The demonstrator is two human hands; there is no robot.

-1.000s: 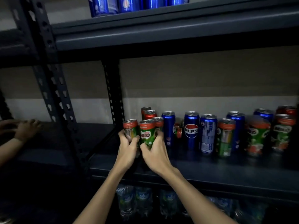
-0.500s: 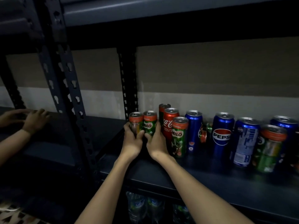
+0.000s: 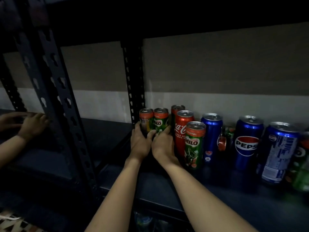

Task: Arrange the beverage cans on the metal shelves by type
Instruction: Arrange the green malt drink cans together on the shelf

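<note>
Hands are being used together at the back left corner of the metal shelf. Two Milo cans are being gripped side by side: the left Milo can is being wrapped low down by the left hand, and the right Milo can is being held by the right hand, fingers curled round the lower body. Both cans are being kept upright, long axis vertical, pull-tab tops facing up, with the Milo logo on the right one turned toward the camera; the left one's label is turned partly sideways.

Step in hand, as judged: the pair is being seated against the corner upright post to start a Milo group. To do it well, the cans should be pushed back flat on their bases, kept touching each other, and not tipped, since they are tall and slim. Just to the right of the right hand, a Coca-Cola can and a third Milo can are standing very close, so knuckles should be kept clear when the grip is being released. Further right, Pepsi cans are standing mixed with other Milo cans, so sorting is judged far from done.

Well to the left of the left hand, another person's hand is resting on the neighbouring shelf.
</note>
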